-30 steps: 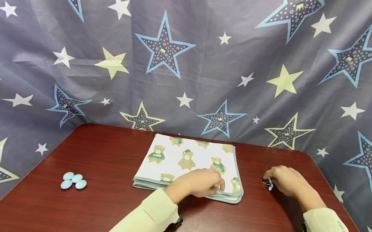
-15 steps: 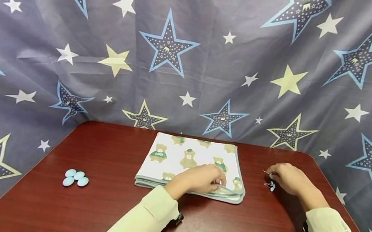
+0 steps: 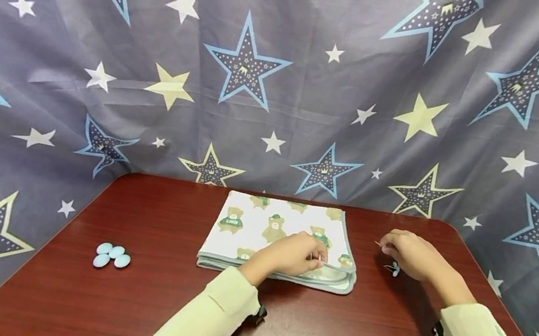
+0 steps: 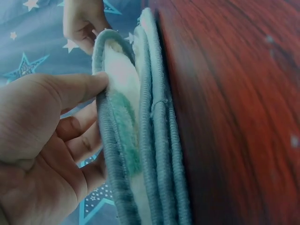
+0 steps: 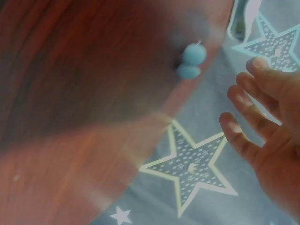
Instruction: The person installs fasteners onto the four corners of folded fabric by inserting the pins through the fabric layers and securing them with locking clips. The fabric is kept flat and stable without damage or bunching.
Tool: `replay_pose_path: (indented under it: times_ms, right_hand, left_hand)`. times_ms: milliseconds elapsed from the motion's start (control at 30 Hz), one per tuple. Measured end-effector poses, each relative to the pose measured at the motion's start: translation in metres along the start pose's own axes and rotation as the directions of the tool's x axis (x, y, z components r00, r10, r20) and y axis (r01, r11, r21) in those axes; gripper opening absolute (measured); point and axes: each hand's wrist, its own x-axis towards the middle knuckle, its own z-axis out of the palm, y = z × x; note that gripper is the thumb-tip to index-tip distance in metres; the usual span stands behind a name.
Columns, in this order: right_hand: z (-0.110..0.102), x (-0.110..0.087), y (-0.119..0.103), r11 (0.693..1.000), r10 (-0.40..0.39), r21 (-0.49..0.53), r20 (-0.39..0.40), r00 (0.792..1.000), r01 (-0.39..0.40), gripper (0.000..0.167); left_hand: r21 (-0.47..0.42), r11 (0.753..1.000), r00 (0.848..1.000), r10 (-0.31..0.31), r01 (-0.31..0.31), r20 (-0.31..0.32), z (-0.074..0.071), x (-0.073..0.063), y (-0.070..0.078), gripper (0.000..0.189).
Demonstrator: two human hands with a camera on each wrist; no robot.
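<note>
A folded white blanket (image 3: 274, 232) with a bear print and grey-green edging lies at the middle back of the table. My left hand (image 3: 295, 253) pinches the edge of its upper layer near the front right corner; in the left wrist view the thumb (image 4: 84, 89) lies on the raised edging, apart from the layers below. To the right, my right hand (image 3: 411, 253) holds a thin pin (image 3: 377, 243) just above the table, its head hidden by the fingers. Below that hand lie blue-headed pins (image 3: 395, 269); two round blue heads (image 5: 194, 55) show in the right wrist view.
Several pale blue oval pieces (image 3: 112, 256) lie in a cluster on the left of the dark red wooden table (image 3: 160, 303). A grey curtain (image 3: 176, 20) with printed stars hangs behind and at both sides of the table.
My right hand has picked up a pin from the small group and moved slightly up and left. My left hand has raised the blanket's edge, opening a gap between layers.
</note>
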Motion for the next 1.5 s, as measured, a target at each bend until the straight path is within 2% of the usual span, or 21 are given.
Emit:
replay_pose_path:
  times_ms: [200, 400, 567, 800, 1000, 1267, 1500]
  right_hand:
    - [-0.002, 0.007, -0.024, 0.992, -0.073, 0.100, -0.042, 0.996, 0.077, 0.015]
    - [-0.002, 0.014, -0.047, 0.981, -0.129, 0.132, -0.084, 0.988, 0.139, 0.015]
    - [-0.002, 0.014, -0.060, 0.976, -0.121, 0.167, -0.119, 0.986, 0.140, 0.012]
    - [-0.006, 0.012, -0.067, 0.976, -0.100, 0.179, -0.142, 0.985, 0.125, 0.011]
    - [-0.005, 0.012, -0.070, 0.970, -0.111, 0.202, -0.119, 0.987, 0.133, 0.014]
    - [0.003, 0.018, -0.069, 0.975, -0.049, 0.210, -0.090, 0.995, 0.067, 0.007]
    - [0.012, 0.028, -0.070, 0.969, -0.052, 0.228, -0.166, 0.985, 0.090, 0.010]
  left_hand:
    - [-0.062, 0.998, 0.998, -0.016, 0.012, -0.062, -0.001, -0.001, 0.000, 0.009]
    - [-0.102, 0.994, 0.989, -0.058, 0.044, -0.137, -0.005, 0.001, -0.002, 0.010]
    - [-0.161, 0.984, 0.977, -0.110, 0.080, -0.185, -0.005, 0.002, -0.004, 0.009]
    - [-0.259, 0.962, 0.958, -0.148, 0.083, -0.245, -0.004, 0.003, -0.009, 0.007]
    - [-0.268, 0.960, 0.949, -0.160, 0.085, -0.271, -0.006, 0.004, -0.012, 0.007]
    - [-0.280, 0.956, 0.946, -0.168, 0.088, -0.277, -0.013, 0.002, -0.009, 0.007]
    - [-0.285, 0.956, 0.952, -0.152, 0.074, -0.266, -0.014, 0.002, -0.009, 0.007]
